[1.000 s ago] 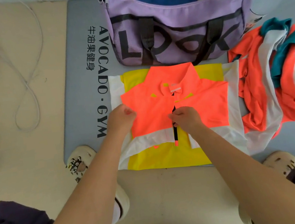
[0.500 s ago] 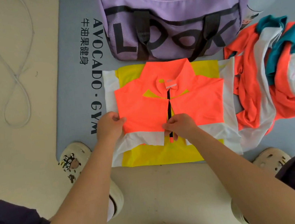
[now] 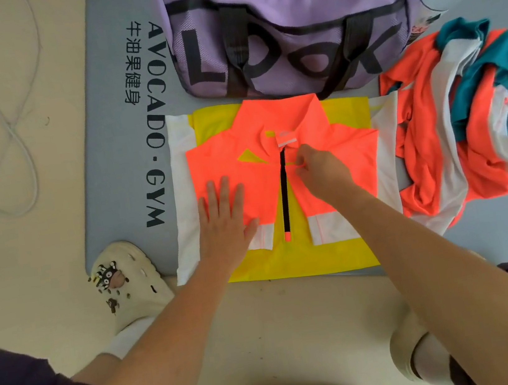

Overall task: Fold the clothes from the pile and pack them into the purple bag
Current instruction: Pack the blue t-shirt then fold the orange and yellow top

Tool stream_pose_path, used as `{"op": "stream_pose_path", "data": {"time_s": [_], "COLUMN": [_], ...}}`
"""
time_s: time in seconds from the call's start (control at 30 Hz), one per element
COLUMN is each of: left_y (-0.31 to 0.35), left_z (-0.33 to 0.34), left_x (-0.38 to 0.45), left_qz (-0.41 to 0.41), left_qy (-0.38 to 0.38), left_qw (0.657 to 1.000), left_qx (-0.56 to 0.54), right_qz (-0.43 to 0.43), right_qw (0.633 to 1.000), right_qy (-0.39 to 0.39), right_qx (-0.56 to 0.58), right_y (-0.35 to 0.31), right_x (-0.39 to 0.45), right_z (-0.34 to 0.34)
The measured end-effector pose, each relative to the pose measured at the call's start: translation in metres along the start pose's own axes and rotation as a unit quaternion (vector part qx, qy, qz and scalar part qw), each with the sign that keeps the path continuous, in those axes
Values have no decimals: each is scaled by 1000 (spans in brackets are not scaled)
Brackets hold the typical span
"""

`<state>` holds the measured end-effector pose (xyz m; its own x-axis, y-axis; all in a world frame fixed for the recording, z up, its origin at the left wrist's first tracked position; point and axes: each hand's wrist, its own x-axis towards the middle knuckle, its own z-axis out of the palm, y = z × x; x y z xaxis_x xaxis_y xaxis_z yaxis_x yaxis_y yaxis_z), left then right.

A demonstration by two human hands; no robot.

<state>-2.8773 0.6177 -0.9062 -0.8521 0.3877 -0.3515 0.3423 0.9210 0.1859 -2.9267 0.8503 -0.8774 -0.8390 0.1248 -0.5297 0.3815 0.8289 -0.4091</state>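
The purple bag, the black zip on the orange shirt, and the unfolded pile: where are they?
Purple fabric bag [image 3: 296, 39], head view: front panel.
Black zip [image 3: 285, 194], head view: mid-length.
Orange-white-teal clothes pile [image 3: 428, 141], head view: orange fabric.

Left hand flat on orange shirt, right hand pinching fabric beside its black zipper

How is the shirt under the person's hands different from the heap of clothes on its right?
The spread shirt lies flat and squared on the grey mat, while the clothes pile is crumpled and unsorted. The shirt shows yellow panels; the pile shows teal. The left hand presses the shirt and the right hand pinches it; nothing touches the pile. Both have neon orange and white.
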Motion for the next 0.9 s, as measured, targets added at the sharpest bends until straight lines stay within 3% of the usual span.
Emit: {"op": "stream_pose_path", "data": {"time_s": [0.17,0.27,0.37,0.47,0.57,0.67,0.8,0.9], "left_y": [-13,-13,-10,-16,-33,-47,-55,-62], "left_z": [-5,-14,-25,-30,-30,-30,-32,-30], "left_x": [2,1,-3,-13,-21,-27,-28,-31], "left_qz": [19,-23,-92,-210,-350,-321,-283,-269], "left_qy": [-20,-4,44,59,-42,-114,-118,-113], "left_qw": [997,991,979,962,918,911,918,917], "left_qx": [-67,-131,-178,-163,-182,-232,-251,-271], "right_qz": [26,48,95,137,172,189,187,183], "right_qw": [991,986,976,972,946,960,974,969], "right_qy": [72,60,-8,-117,-240,-172,-97,-79], "right_qx": [110,150,196,151,131,113,89,145], "right_y": [-4,-6,-12,-16,-24,-33,-49,-49], "right_x": [1,-21,-48,-67,-79,-83,-88,-88], "right_z": [0,14,40,60,70,77,88,94]}}
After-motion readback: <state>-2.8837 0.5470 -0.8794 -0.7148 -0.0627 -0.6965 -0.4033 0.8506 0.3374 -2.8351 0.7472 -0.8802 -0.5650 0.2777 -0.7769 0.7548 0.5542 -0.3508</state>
